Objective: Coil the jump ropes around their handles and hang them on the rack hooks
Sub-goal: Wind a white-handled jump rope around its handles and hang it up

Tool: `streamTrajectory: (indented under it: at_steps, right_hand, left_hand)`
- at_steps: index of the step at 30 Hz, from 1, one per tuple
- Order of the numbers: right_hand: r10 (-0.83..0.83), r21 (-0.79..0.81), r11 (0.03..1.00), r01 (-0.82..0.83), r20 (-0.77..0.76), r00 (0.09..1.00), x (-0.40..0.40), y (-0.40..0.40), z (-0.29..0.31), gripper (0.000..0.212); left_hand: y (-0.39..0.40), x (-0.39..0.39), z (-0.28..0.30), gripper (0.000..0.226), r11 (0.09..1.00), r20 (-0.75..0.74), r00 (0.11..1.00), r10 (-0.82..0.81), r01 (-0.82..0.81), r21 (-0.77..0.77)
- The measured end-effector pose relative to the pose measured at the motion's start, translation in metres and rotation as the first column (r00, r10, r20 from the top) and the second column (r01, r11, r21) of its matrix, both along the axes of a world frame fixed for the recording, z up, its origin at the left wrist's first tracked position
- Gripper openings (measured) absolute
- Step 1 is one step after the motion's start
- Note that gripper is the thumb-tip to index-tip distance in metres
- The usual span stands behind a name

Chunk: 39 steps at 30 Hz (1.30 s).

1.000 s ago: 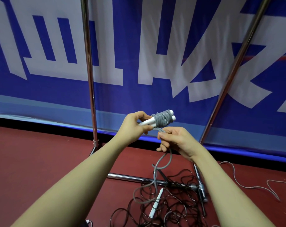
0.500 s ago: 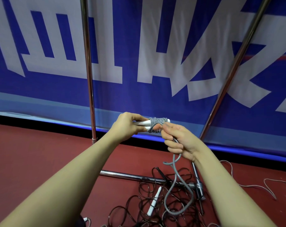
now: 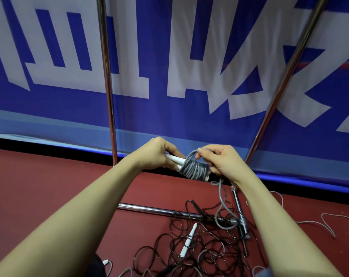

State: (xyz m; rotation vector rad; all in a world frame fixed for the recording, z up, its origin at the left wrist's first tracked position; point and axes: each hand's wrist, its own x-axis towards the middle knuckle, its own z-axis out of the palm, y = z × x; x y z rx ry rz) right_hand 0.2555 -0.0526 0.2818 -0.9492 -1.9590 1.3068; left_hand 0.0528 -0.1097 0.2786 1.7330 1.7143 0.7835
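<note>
A person's left hand (image 3: 156, 154) grips the white handles (image 3: 174, 159) of a grey jump rope (image 3: 194, 169), fingers curled tight around them, holding the pair level above a red floor (image 3: 39, 186). The right hand (image 3: 219, 159) pinches a loop of the grey cord between thumb and fingertips, just over the coil wound around the handles' far end. The rope's loose tail (image 3: 221, 208) hangs from the coil toward the floor. Below lies a tangle of black jump ropes (image 3: 189, 250) with one white handle (image 3: 187, 240) among them, heaped on the chrome base bar of the rack (image 3: 149, 208). Two rack uprights (image 3: 107, 80) rise before a blue and white banner (image 3: 189, 56). Another pale rope (image 3: 329, 222) lies on the floor at far right.
</note>
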Motion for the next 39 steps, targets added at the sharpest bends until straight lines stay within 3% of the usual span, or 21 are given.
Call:
streamTrajectory:
  at_steps: [3, 6, 9, 12, 15, 18, 27, 32, 39]
  right_hand:
    - [-0.055, 0.078, 0.995, 0.057, -0.030, 0.998, 0.003, 0.001, 0.001, 0.016]
    - [-0.089, 0.076, 0.993, 0.094, -0.071, 0.994, 0.004, 0.003, -0.001, 0.011]
    - [-0.114, 0.004, 0.993, 0.115, -0.135, 0.984, 0.003, 0.005, -0.003, 0.008]
    - [-0.214, -0.251, 0.956, 0.152, -0.240, 0.947, -0.001, 0.014, -0.006, 0.017]
    - [-0.233, -0.200, 0.960, 0.194, -0.192, 0.953, -0.002, 0.016, -0.012, 0.012]
    - [-0.056, -0.166, 0.986, 0.021, -0.212, 0.976, -0.002, 0.015, -0.020, 0.024]
    - [0.085, -0.313, 0.935, -0.168, -0.264, 0.961, -0.003, 0.013, -0.024, 0.025]
    - [0.126, -0.318, 0.931, -0.180, -0.184, 0.975, -0.001, 0.010, -0.029, 0.022]
    - [0.251, -0.308, 0.910, -0.279, -0.126, 0.960, 0.005, 0.006, -0.022, 0.021]
  left_hand:
    - [-0.004, 0.005, 0.006, 0.023, 0.984, 0.073, 0.987, -0.145, 0.151, -0.091]
    - [-0.007, 0.007, 0.010, 0.025, 0.972, 0.185, 0.964, -0.189, 0.210, -0.101]
    - [-0.007, 0.006, 0.011, 0.027, 0.980, 0.304, 0.937, -0.172, 0.194, -0.044]
    - [-0.004, 0.010, 0.012, 0.022, 0.989, 0.448, 0.882, -0.147, 0.147, 0.035]
    - [0.002, 0.020, 0.010, 0.020, 0.991, 0.630, 0.764, -0.136, 0.094, 0.099]
    - [0.006, 0.030, 0.011, 0.019, 0.994, 0.720, 0.691, -0.064, -0.019, 0.107]
    - [0.013, 0.049, 0.008, 0.011, 0.910, 0.649, 0.723, 0.236, -0.398, 0.112]
    - [0.015, 0.050, -0.002, 0.017, 0.895, 0.502, 0.827, 0.253, -0.397, 0.202]
    - [0.015, 0.036, -0.005, 0.014, 0.884, 0.321, 0.902, 0.289, -0.380, 0.271]
